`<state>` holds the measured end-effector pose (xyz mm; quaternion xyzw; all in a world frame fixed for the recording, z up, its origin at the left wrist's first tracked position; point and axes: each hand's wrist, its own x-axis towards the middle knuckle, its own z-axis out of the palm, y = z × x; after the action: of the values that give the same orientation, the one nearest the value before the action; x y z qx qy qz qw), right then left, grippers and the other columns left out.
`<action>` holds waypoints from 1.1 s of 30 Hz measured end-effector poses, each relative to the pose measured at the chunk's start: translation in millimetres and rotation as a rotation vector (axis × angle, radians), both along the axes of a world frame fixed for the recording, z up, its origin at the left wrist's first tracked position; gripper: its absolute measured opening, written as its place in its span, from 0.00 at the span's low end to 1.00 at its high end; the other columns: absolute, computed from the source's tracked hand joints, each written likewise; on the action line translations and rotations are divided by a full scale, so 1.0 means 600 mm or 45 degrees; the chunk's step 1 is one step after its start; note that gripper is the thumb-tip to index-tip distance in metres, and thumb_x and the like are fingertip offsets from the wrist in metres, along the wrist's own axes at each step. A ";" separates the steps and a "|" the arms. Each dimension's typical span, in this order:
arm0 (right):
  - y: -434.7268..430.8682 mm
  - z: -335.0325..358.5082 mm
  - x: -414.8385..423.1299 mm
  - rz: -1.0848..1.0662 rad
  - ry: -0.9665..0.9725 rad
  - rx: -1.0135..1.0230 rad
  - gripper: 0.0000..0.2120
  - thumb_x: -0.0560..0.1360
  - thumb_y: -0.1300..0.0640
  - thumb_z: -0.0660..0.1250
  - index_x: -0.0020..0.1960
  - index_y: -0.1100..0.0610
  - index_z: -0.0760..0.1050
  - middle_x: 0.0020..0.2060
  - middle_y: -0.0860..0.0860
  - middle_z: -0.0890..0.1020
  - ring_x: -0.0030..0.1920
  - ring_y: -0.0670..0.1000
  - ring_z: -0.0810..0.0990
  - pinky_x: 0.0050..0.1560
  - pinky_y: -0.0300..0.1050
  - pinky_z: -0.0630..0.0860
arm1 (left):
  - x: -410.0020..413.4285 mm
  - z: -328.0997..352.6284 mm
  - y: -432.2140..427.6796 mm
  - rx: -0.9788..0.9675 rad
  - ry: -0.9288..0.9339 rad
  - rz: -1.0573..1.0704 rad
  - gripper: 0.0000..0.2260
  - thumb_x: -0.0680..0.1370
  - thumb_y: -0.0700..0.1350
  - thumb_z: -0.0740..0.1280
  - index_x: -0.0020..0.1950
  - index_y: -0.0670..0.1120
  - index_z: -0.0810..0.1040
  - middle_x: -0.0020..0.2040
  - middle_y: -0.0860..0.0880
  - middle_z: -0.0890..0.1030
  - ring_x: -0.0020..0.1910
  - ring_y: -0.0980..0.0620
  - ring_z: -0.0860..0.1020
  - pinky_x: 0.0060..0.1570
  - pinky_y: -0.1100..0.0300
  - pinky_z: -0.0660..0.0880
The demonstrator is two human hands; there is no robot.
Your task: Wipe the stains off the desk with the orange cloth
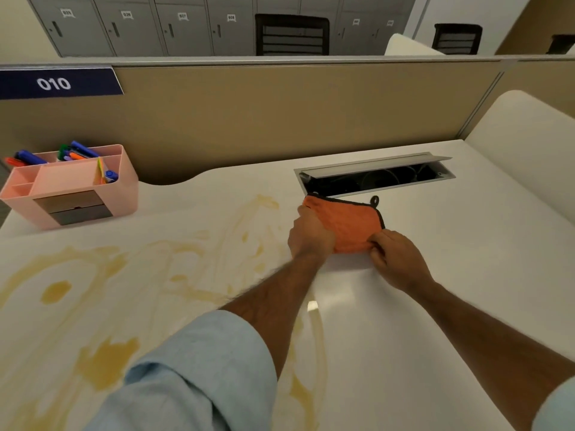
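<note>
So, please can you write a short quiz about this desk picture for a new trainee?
1. True or false: both hands grip the orange cloth.
2. On which side of the cloth do the yellow stains mostly lie? A) person's left B) person's right C) under the organizer
3. Fill in: just behind the cloth, the lid of the cable tray stands ____.

Key: 1 true: the left hand and right hand pinch its near edge. 2 A. 3 open. The pink organizer of markers stands far left on the desk.

Desk [466, 259] bare right; open cable hatch [375, 175] behind; pink organizer [71, 188] far left.
</note>
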<state>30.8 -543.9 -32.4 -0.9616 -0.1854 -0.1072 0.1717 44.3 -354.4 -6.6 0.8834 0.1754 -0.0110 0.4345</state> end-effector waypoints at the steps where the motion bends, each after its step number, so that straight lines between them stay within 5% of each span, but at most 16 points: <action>1: 0.016 0.004 -0.005 0.005 -0.002 0.049 0.03 0.74 0.67 0.66 0.46 0.61 0.76 0.39 0.55 0.79 0.38 0.55 0.75 0.39 0.51 0.74 | 0.006 0.009 0.016 -0.040 -0.031 0.010 0.19 0.76 0.44 0.67 0.65 0.42 0.68 0.59 0.41 0.79 0.56 0.39 0.80 0.55 0.47 0.78; 7: 0.144 0.019 -0.080 0.139 0.054 0.186 0.05 0.72 0.62 0.69 0.48 0.59 0.78 0.38 0.52 0.81 0.36 0.52 0.77 0.36 0.43 0.71 | -0.011 0.025 0.164 -0.215 -0.167 0.011 0.12 0.72 0.43 0.71 0.54 0.47 0.76 0.53 0.44 0.81 0.42 0.51 0.80 0.37 0.60 0.77; 10: 0.218 0.005 -0.146 0.217 0.119 0.218 0.08 0.70 0.59 0.69 0.49 0.58 0.79 0.40 0.51 0.82 0.39 0.52 0.78 0.39 0.45 0.74 | -0.071 0.011 0.250 -0.233 -0.122 0.023 0.18 0.68 0.41 0.74 0.55 0.48 0.74 0.49 0.47 0.81 0.37 0.60 0.77 0.29 0.67 0.72; 16: 0.354 -0.007 -0.255 0.301 0.233 0.355 0.07 0.69 0.58 0.69 0.47 0.57 0.79 0.38 0.49 0.80 0.38 0.48 0.76 0.40 0.41 0.74 | -0.206 0.003 0.411 -0.238 -0.009 0.061 0.23 0.67 0.43 0.77 0.58 0.51 0.72 0.44 0.50 0.82 0.42 0.54 0.81 0.33 0.63 0.73; 21: 0.446 0.004 -0.326 0.467 0.432 0.378 0.11 0.71 0.51 0.65 0.51 0.53 0.77 0.42 0.47 0.79 0.40 0.42 0.73 0.41 0.29 0.67 | -0.292 0.011 0.512 -0.186 0.028 -0.042 0.19 0.70 0.38 0.73 0.58 0.52 0.74 0.47 0.49 0.82 0.45 0.50 0.80 0.36 0.59 0.75; 24: 0.493 0.012 -0.348 0.519 0.564 0.352 0.12 0.73 0.43 0.65 0.47 0.51 0.77 0.41 0.45 0.79 0.41 0.44 0.74 0.41 0.37 0.72 | -0.337 0.005 0.555 -0.134 0.040 -0.042 0.18 0.70 0.37 0.72 0.55 0.54 0.75 0.47 0.49 0.82 0.43 0.53 0.80 0.34 0.64 0.72; 27: 0.536 0.002 -0.353 0.321 0.393 0.314 0.18 0.74 0.39 0.61 0.51 0.52 0.75 0.50 0.47 0.76 0.52 0.47 0.73 0.54 0.46 0.72 | -0.373 -0.006 0.585 -0.113 0.067 -0.025 0.18 0.70 0.39 0.74 0.56 0.54 0.76 0.46 0.52 0.82 0.42 0.54 0.81 0.35 0.64 0.72; 30: 0.571 -0.018 -0.336 -0.014 0.412 0.134 0.31 0.74 0.35 0.57 0.71 0.50 0.63 0.70 0.54 0.67 0.71 0.56 0.62 0.71 0.55 0.59 | -0.391 -0.021 0.595 -0.110 0.105 0.003 0.17 0.71 0.40 0.74 0.56 0.54 0.75 0.45 0.52 0.81 0.40 0.52 0.82 0.35 0.61 0.75; 33: 0.609 -0.048 -0.330 -0.099 0.519 0.014 0.40 0.71 0.25 0.49 0.77 0.44 0.51 0.78 0.60 0.52 0.77 0.62 0.45 0.73 0.66 0.42 | -0.399 -0.033 0.594 -0.066 0.088 0.009 0.18 0.71 0.41 0.74 0.56 0.54 0.74 0.43 0.52 0.81 0.39 0.55 0.81 0.34 0.64 0.73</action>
<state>-167.2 -178.2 -61.5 -0.9688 -0.1091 0.0819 0.2067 -195.2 1.7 -26.5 0.8704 0.1929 -0.0445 0.4508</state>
